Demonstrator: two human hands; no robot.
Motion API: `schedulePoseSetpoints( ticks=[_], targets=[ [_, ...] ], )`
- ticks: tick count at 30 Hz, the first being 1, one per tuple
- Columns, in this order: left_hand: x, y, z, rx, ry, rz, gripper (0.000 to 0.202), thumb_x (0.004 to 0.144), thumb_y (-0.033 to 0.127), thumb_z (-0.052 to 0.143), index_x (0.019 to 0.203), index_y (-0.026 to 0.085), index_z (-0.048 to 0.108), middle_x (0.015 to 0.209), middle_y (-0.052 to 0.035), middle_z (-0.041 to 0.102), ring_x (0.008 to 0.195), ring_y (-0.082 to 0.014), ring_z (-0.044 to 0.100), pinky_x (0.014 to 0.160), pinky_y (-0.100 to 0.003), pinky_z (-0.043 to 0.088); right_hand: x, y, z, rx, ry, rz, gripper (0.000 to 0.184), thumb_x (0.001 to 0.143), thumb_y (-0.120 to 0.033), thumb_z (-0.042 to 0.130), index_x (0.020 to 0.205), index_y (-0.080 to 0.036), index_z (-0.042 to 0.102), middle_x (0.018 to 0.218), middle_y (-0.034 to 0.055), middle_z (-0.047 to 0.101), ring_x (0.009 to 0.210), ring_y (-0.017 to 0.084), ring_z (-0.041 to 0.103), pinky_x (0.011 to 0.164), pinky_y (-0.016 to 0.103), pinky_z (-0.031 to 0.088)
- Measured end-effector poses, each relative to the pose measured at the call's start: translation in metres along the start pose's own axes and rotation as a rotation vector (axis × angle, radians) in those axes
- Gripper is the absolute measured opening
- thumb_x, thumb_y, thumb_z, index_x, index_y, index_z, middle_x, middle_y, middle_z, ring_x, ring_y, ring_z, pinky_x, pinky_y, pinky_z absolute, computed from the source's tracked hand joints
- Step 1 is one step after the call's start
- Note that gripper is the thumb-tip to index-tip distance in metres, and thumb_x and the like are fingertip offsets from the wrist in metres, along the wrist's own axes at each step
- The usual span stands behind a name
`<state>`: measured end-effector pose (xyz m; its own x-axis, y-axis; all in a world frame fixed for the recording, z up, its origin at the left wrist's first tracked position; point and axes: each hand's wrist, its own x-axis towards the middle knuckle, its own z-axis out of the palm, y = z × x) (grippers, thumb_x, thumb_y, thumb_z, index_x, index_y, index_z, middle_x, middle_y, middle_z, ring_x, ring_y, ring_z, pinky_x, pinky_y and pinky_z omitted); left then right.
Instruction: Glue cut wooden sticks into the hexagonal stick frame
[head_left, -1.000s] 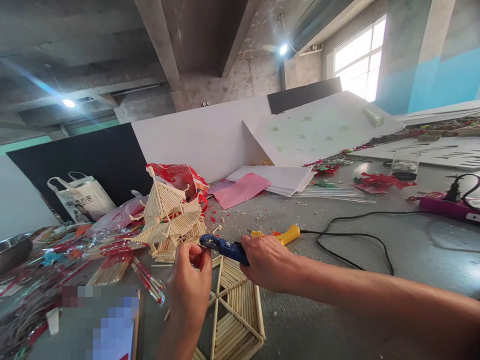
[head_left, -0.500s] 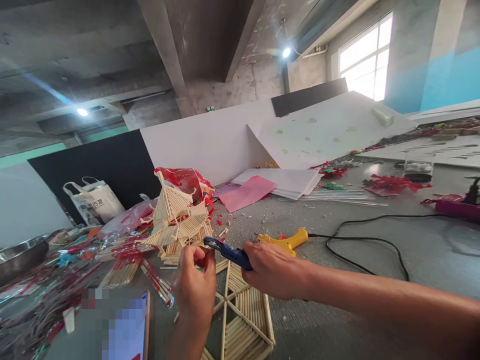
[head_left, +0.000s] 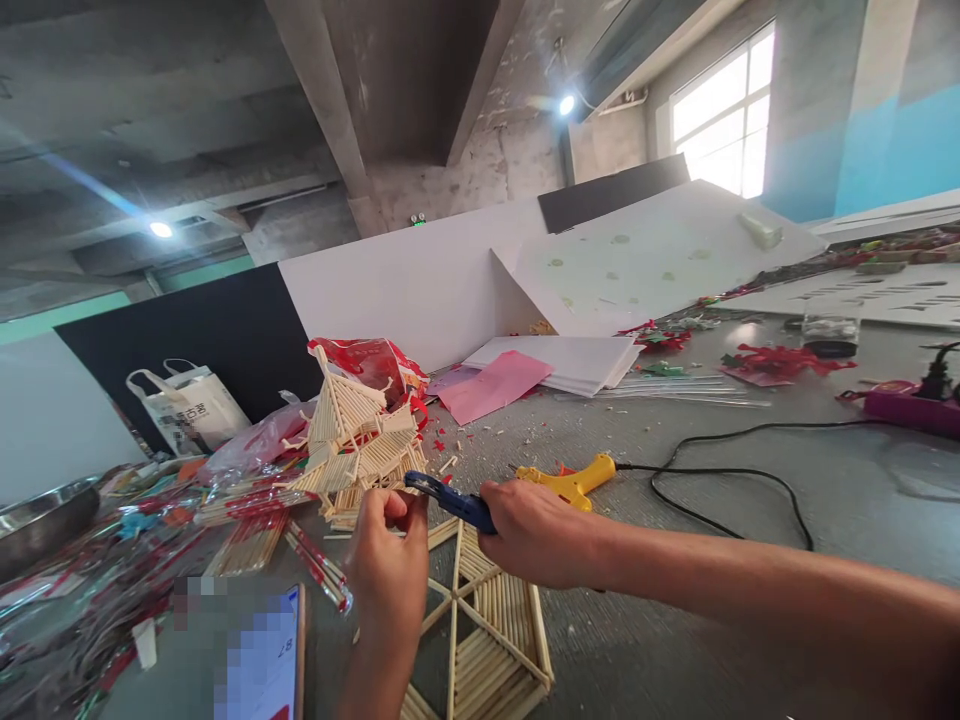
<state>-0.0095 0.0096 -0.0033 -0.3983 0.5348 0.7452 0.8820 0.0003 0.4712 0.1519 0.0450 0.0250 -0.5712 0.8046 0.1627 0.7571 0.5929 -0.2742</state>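
My right hand (head_left: 536, 530) is closed around the handles of blue cutting pliers (head_left: 442, 495), whose jaws point left at my left hand. My left hand (head_left: 388, 560) is pinched on something small at the plier jaws, too small to name. Below both hands lies a flat hexagonal panel of wooden sticks (head_left: 487, 640) on the grey table. Just behind my left hand stands a tiered pagoda-like stick model (head_left: 352, 440).
A yellow glue gun (head_left: 570, 480) with a black cord (head_left: 720, 470) lies right of the pliers. Bundles of sticks in red wrappers (head_left: 247, 530) lie to the left, a phone (head_left: 255, 660) at the near edge. Pink paper (head_left: 495, 385), white sheets, red scraps and a purple power strip (head_left: 911, 410) lie farther back.
The hands and pliers keep the same hold. The view has shifted slightly, so the table's things sit a little to the right and the phone shows more.
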Motion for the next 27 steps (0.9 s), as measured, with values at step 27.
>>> schedulePoseSetpoints(
  ticks=[27],
  targets=[
    [0.016,-0.021,0.029,-0.231,-0.049,-0.316,0.025,0.065,0.034,0.063,0.064,0.022,0.04,0.056,0.0065,0.055,0.053,-0.0147,0.052,0.056,-0.026,0.035,0.046,-0.003,-0.026,0.019,-0.327,-0.042,0.044,0.074,-0.053,0.046,0.062,-0.013,0.06,0.044,0.0029,0.052,0.04,0.012,0.049,0.045,0.023,0.038]
  ],
)
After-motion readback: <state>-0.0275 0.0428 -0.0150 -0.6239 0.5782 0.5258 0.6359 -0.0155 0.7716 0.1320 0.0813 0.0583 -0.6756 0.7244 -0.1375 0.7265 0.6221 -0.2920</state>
